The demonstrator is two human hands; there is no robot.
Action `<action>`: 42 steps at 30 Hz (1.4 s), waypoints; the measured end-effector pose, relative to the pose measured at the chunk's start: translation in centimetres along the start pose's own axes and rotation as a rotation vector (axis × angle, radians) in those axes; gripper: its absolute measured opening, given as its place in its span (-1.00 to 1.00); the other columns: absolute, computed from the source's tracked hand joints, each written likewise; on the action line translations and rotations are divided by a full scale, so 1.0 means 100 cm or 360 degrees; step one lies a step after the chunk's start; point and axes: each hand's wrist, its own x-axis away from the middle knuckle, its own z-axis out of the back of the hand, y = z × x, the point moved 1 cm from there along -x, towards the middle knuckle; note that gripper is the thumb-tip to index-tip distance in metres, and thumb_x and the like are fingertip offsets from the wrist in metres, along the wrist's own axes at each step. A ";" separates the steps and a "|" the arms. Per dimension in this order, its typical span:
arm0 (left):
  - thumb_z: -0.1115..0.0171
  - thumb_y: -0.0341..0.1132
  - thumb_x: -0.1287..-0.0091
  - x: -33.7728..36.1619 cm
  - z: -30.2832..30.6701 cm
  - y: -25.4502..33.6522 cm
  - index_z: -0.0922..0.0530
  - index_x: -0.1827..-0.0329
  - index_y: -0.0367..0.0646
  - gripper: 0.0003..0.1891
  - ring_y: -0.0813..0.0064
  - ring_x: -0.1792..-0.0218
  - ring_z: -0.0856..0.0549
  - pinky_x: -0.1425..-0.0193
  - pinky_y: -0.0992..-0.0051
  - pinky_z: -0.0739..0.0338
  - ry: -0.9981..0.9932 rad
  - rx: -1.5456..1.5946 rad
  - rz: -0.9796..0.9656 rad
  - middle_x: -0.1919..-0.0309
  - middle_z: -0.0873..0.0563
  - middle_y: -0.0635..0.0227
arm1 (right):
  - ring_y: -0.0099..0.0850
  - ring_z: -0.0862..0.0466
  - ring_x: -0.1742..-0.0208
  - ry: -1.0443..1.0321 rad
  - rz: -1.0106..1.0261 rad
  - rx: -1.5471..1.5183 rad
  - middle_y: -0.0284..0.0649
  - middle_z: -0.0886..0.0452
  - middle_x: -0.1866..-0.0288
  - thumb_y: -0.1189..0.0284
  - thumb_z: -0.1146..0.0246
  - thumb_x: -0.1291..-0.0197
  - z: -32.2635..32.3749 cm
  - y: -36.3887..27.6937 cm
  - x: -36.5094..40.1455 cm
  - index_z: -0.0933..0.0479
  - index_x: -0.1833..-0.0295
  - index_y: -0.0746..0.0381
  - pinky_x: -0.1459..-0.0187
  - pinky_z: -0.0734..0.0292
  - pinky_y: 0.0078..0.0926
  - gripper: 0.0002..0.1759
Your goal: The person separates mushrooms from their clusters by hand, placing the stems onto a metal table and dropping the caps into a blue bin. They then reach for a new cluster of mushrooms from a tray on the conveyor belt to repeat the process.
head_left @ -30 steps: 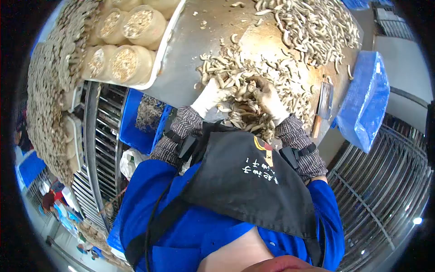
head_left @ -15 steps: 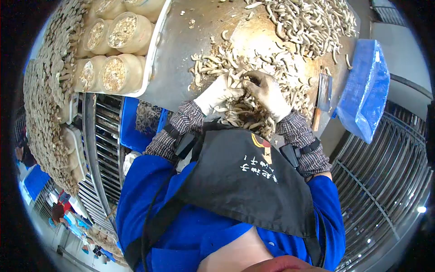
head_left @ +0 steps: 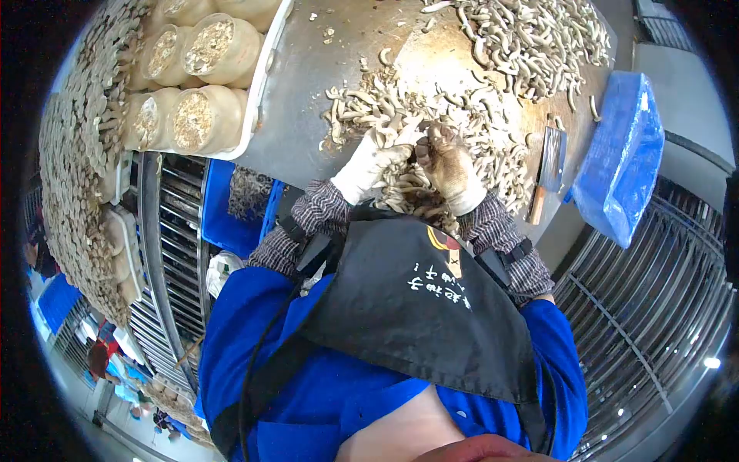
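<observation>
Pale curved mushrooms [head_left: 485, 123] lie piled on the metal table around both gloved hands. My left hand [head_left: 375, 160], in a white glove, is closed around a few mushrooms at the pile's near left part. Just right of it, my right hand [head_left: 450, 165] wears a brown-stained glove with its fingers curled; what it holds, if anything, is hidden. More mushrooms and dark bits lie between the hands, against the black apron. A bigger heap of mushrooms [head_left: 531, 38] is at the table's far right.
A cleaver [head_left: 548, 169] with a wooden handle lies right of the pile. Beyond it hangs a blue plastic bag [head_left: 622, 158]. A white tray [head_left: 254, 100] of jars stands left, beside stacked mushrooms [head_left: 85, 169]. A blue crate [head_left: 219, 223] sits below, near metal racks [head_left: 173, 262].
My hands have moved slightly apart. The right hand has turned so its stained glove shows more, and the left has shifted a little to the left and down.
</observation>
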 end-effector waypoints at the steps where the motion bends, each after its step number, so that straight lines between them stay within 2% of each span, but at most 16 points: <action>1: -0.17 -0.58 -0.23 0.002 0.000 0.002 -0.25 -0.48 -0.22 -0.31 0.59 -0.18 -0.55 -0.17 0.58 -0.48 0.0019 0.0042 -0.0006 -0.23 -0.54 0.35 | -0.51 -0.55 0.29 0.0002 0.0004 -0.0001 -0.29 -0.55 0.26 0.38 -0.15 -0.47 0.008 0.001 -0.001 -0.44 -0.09 0.27 0.31 -0.52 -0.59 -0.77; 5: -0.09 -0.58 -0.24 0.000 0.024 -0.013 -0.18 -0.54 -0.16 -0.28 0.59 -0.15 -0.56 -0.15 0.56 -0.49 -0.0020 0.0134 0.0106 -0.23 -0.56 0.30 | -0.51 -0.57 0.22 -0.0004 0.0238 0.0057 -0.24 -0.59 0.11 0.31 -0.22 -0.42 0.016 -0.017 0.002 -0.45 -0.22 0.32 0.27 -0.50 -0.63 -0.61; 6: -0.08 -0.56 -0.25 -0.003 0.021 -0.010 -0.16 -0.56 -0.12 -0.26 0.57 -0.13 -0.57 -0.15 0.52 -0.51 -0.0239 0.0204 0.0163 -0.27 -0.54 0.23 | -0.52 -0.57 0.23 0.0016 0.0196 0.0446 -0.24 -0.59 0.10 0.29 -0.22 -0.42 -0.001 -0.027 0.010 -0.44 -0.24 0.34 0.27 -0.50 -0.63 -0.57; 10: -0.20 -0.53 -0.30 0.012 -0.012 0.014 -0.23 -0.47 -0.09 -0.35 0.69 0.19 -0.59 0.15 0.68 -0.54 -0.0036 0.0237 0.0281 -0.14 -0.59 0.35 | -0.59 -0.59 0.26 -0.0077 0.0280 0.1693 -0.24 -0.65 0.18 0.32 -0.19 -0.40 -0.023 -0.041 0.018 -0.57 -0.13 0.37 0.24 -0.53 -0.59 -0.64; 15: -0.24 -0.48 -0.35 0.007 -0.006 0.004 -0.16 -0.51 -0.08 -0.32 0.60 -0.11 -0.62 -0.06 0.61 -0.57 -0.0265 -0.0078 0.0294 -0.14 -0.57 0.38 | -0.58 -0.62 0.34 -0.0172 0.0377 0.2134 -0.23 -0.68 0.23 0.38 -0.22 -0.36 -0.034 -0.043 0.020 -0.62 -0.04 0.40 0.28 -0.54 -0.57 -0.69; 18: -0.23 -0.50 -0.39 0.009 -0.009 0.010 -0.12 -0.54 -0.12 -0.31 0.46 -0.22 -0.59 -0.32 0.42 -0.52 -0.0193 -0.0214 0.0295 -0.26 -0.53 0.33 | -0.61 -0.61 0.32 -0.0092 0.0042 0.1827 -0.31 -0.66 0.21 0.40 -0.21 -0.39 -0.018 -0.036 0.010 -0.58 -0.04 0.35 0.28 -0.53 -0.62 -0.74; 23: -0.21 -0.55 -0.38 0.014 -0.013 0.009 -0.15 -0.52 -0.15 -0.33 0.38 -0.30 -0.54 -0.38 0.35 -0.50 -0.0074 -0.0217 0.0170 -0.34 -0.48 0.25 | -0.57 -0.62 0.38 0.0138 -0.0325 0.0735 -0.30 -0.62 0.17 0.52 -0.15 -0.41 0.018 -0.014 -0.004 -0.46 -0.18 0.32 0.41 -0.53 -0.69 -0.72; 25: -0.20 -0.56 -0.38 0.011 -0.008 0.001 -0.17 -0.50 -0.18 -0.36 0.36 -0.33 -0.52 -0.40 0.32 -0.49 -0.0054 -0.0274 0.0207 -0.35 -0.47 0.23 | -0.64 -0.56 0.43 0.0255 -0.0443 0.0015 -0.27 -0.63 0.26 0.50 -0.08 -0.45 0.031 -0.005 -0.008 -0.52 -0.08 0.30 0.65 -0.32 -0.81 -0.80; 27: -0.19 -0.56 -0.39 0.005 -0.006 -0.006 -0.23 -0.45 -0.25 -0.43 0.36 -0.28 -0.56 -0.25 0.35 -0.59 -0.0113 -0.0103 -0.0155 -0.34 -0.48 0.22 | -0.61 -0.58 0.41 0.0131 -0.0417 -0.0129 -0.25 -0.64 0.20 0.50 -0.07 -0.46 0.036 -0.008 -0.009 -0.49 -0.17 0.29 0.58 -0.41 -0.77 -0.75; 29: -0.21 -0.55 -0.37 0.002 -0.004 -0.006 -0.33 -0.35 -0.34 -0.51 0.40 -0.21 -0.62 -0.09 0.42 -0.64 -0.0045 -0.0012 -0.0203 -0.25 -0.56 0.22 | -0.60 -0.61 0.34 0.0200 -0.0025 0.0679 -0.25 -0.65 0.22 0.46 -0.10 -0.45 -0.001 -0.022 0.008 -0.51 -0.20 0.28 0.45 -0.50 -0.70 -0.71; 30: -0.25 -0.52 -0.34 -0.001 -0.001 -0.003 -0.38 -0.29 -0.36 -0.54 0.42 -0.16 -0.65 -0.03 0.42 -0.64 0.0071 -0.0505 -0.0205 -0.18 -0.61 0.23 | -0.48 -0.67 0.23 0.0311 0.0186 0.1204 -0.16 -0.69 0.20 0.41 -0.17 -0.41 -0.006 -0.021 0.010 -0.55 -0.19 0.28 0.24 -0.58 -0.54 -0.68; 31: -0.29 -0.48 -0.32 -0.003 0.001 -0.002 -0.43 -0.22 -0.37 -0.57 0.43 -0.12 -0.67 0.03 0.42 -0.64 0.0188 -0.0997 -0.0203 -0.11 -0.65 0.25 | -0.48 -0.67 0.23 0.0306 0.0188 0.1204 -0.16 -0.69 0.20 0.41 -0.17 -0.41 -0.011 -0.021 0.015 -0.55 -0.19 0.28 0.24 -0.58 -0.54 -0.68; 33: -0.32 -0.37 -0.27 0.003 -0.003 -0.007 -0.50 -0.10 -0.36 -0.62 0.27 -0.02 -0.72 0.03 0.34 -0.63 0.0361 -0.1160 -0.0065 0.05 -0.72 0.15 | -0.57 -0.62 0.32 -0.0014 0.0442 0.2020 -0.22 -0.68 0.19 0.45 -0.23 -0.37 -0.027 -0.021 0.027 -0.54 -0.17 0.37 0.29 -0.52 -0.62 -0.68; 35: -0.38 -0.25 -0.14 0.005 -0.009 -0.011 -0.58 0.01 -0.29 -0.60 0.11 0.18 -0.73 0.04 0.22 -0.61 0.0583 -0.1998 -0.0191 0.24 -0.73 0.08 | -0.27 -0.69 0.03 -0.0080 0.0490 0.2344 -0.02 -0.71 0.07 0.39 -0.26 -0.35 -0.029 -0.013 0.028 -0.55 -0.13 0.42 -0.04 -0.56 -0.36 -0.64; 36: -0.35 -0.22 -0.08 -0.001 0.004 -0.026 -0.57 0.08 -0.34 -0.59 -0.06 0.18 -0.67 0.06 0.12 -0.59 0.0495 -0.1990 -0.0344 0.26 -0.68 -0.03 | -0.20 -0.69 0.01 -0.0027 0.0478 0.2496 0.06 -0.69 0.05 0.35 -0.26 -0.35 -0.037 -0.016 0.029 -0.54 -0.14 0.41 -0.05 -0.56 -0.32 -0.62; 42: -0.33 -0.29 -0.09 -0.002 0.010 -0.044 -0.52 0.06 -0.40 -0.58 -0.11 0.07 -0.66 0.00 0.08 -0.57 0.0642 -0.2026 -0.0210 0.20 -0.67 -0.13 | 0.02 -0.69 0.07 -0.0078 0.0670 0.2813 0.17 -0.65 0.17 0.30 -0.26 -0.31 -0.038 -0.021 0.026 -0.50 -0.07 0.37 0.08 -0.56 -0.13 -0.63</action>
